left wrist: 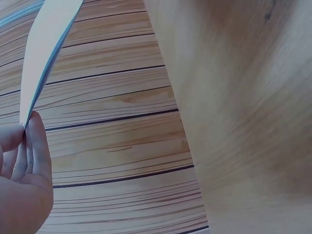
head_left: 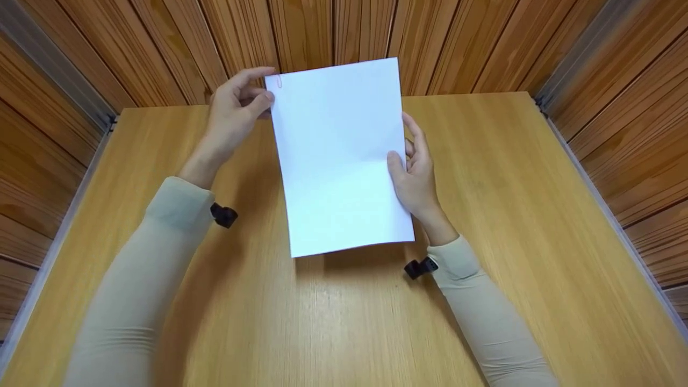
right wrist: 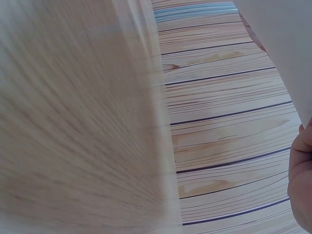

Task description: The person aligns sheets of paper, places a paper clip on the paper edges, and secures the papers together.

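Observation:
A small stack of white paper sheets (head_left: pixel 338 161) is held up over the table, blank side facing me. A pinkish paper clip (head_left: pixel 279 81) sits on its top left corner. Beside that corner, my left hand (head_left: pixel 236 107) pinches the left edge between thumb and fingers. The left wrist view shows the sheets (left wrist: pixel 46 53) nearly edge-on, rising from the fingertips of that hand (left wrist: pixel 29 170). My right hand (head_left: pixel 416 174) grips the right edge around mid-height, thumb in front and fingers partly hidden behind. Only part of the right hand (right wrist: pixel 302 180) enters the right wrist view.
Beneath the sheets lies a wooden table (head_left: pixel 333 322), bearing shadows of the arms and paper. Wood-plank walls (head_left: pixel 360 32) rise at the back and both sides. Each sleeve cuff carries a small black camera, one on the left (head_left: pixel 224 215) and one on the right (head_left: pixel 420 267).

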Available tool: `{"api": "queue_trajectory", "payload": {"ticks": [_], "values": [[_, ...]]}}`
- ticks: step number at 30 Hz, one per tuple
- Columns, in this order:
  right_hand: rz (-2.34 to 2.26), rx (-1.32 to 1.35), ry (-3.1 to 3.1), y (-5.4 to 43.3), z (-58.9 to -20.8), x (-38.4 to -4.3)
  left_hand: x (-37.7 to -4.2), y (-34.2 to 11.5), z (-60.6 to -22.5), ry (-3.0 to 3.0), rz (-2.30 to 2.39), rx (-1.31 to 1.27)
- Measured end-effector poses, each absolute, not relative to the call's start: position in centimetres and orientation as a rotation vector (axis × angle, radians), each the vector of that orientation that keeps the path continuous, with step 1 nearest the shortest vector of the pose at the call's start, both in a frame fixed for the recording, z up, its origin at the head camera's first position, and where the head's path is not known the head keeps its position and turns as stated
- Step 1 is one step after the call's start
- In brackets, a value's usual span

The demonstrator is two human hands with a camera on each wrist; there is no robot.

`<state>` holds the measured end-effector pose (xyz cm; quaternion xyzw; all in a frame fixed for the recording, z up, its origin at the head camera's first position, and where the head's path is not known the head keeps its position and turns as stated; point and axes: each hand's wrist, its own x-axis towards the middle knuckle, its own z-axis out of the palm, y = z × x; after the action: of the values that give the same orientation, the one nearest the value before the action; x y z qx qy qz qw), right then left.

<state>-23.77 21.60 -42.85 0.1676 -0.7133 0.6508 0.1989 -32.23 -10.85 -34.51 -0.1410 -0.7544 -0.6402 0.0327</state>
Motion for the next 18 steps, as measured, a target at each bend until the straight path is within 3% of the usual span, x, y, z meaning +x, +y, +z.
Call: {"api": "queue_trajectory", "payload": {"ticks": [18], "values": [[1.809,0.459,-1.977,21.9,-43.1,-24.0,-30.1,-9.1,-36.1,-2.249,-1.919,-0.452]]}}
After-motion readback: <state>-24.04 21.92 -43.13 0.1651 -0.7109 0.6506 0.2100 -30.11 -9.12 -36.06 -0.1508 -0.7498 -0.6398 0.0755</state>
